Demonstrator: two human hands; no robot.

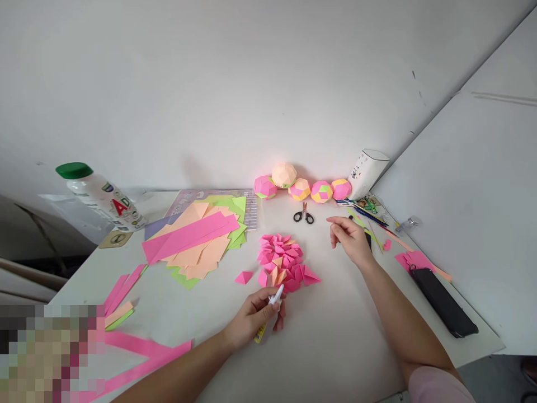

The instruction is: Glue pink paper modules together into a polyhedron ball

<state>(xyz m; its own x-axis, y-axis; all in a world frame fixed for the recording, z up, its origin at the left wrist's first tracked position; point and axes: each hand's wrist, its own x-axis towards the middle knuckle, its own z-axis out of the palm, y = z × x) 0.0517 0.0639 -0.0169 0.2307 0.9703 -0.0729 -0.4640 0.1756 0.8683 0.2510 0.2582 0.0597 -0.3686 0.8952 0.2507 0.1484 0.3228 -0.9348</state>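
Two bare hands are over the white worktop (331,336): the left hand (251,319) has its grip closed around a small glue tube (276,295), white tip up, just in front of a pile of folded pink and peach paper pieces (281,262). The right hand (350,239) hovers to the right of that pile, its grip loosely open and holding nothing, fingers pointing toward the scissors (304,215) near a row of paper balls (302,187)

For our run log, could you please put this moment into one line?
left hand: grips glue tube | right hand: nothing seen in it, beside folded paper pile | scissors: untouched, beyond pile
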